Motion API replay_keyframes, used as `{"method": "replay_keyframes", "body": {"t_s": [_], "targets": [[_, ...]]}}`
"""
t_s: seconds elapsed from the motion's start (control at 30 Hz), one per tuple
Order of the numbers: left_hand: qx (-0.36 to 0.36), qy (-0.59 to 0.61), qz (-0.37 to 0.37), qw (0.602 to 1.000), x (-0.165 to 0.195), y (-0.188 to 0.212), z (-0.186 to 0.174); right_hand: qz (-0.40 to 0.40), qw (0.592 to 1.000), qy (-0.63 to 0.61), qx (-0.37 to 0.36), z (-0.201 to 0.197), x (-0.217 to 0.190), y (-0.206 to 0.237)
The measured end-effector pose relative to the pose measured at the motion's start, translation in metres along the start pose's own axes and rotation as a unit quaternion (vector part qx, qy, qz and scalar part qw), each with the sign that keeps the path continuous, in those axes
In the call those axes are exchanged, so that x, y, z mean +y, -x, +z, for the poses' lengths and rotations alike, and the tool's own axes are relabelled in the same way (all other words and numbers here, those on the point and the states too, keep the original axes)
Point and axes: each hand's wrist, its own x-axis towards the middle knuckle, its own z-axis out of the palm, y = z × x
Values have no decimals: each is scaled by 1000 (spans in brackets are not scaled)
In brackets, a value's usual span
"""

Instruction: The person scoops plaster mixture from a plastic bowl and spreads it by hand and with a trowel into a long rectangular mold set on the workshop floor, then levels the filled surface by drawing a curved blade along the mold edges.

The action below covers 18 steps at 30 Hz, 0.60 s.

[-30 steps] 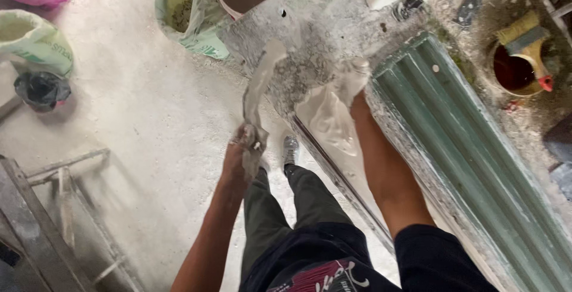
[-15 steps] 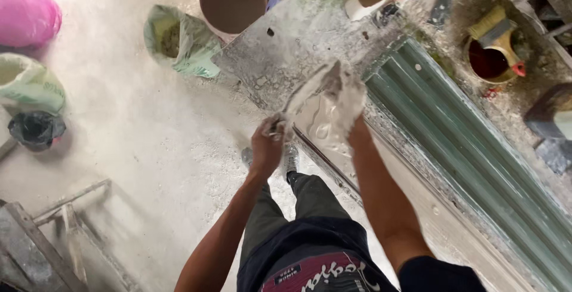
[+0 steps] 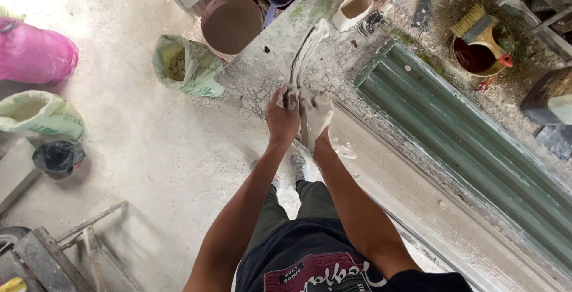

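Observation:
I stand at the edge of a dusty grey work slab (image 3: 262,71). Both hands are close together over it. My left hand (image 3: 281,118) is closed around the lower part of a white, plaster-smeared sheet (image 3: 305,53) that rises folded and narrow toward the far side. My right hand (image 3: 314,120) is mostly wrapped inside the sheet's lower end, so only the wrist shows. A white plaster blob (image 3: 344,149) lies on the pale beam just right of my hands.
A green ribbed moulding form (image 3: 465,131) runs diagonally at right. Behind it sit a tin of red liquid with a brush (image 3: 479,47), a white cup (image 3: 353,9) and a brown bucket (image 3: 231,25). Sacks (image 3: 185,65) and a pink bag (image 3: 36,53) stand on the floor left.
The sheet was spread wide between my hands a second ago; my hands have come together and it now stands folded and narrow. The view has shifted so the slab sits higher.

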Motion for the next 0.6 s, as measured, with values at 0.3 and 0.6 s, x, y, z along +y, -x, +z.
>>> {"method": "replay_keyframes", "body": {"t_s": [0.3,0.6], "targets": [[-61,407,-250,877,-50,-26,0,185,965,-152,-102,-66,-21,5],[-157,572,-265,760,-58,-8,-6,174,985,3,11,-84,28,-35]]}}
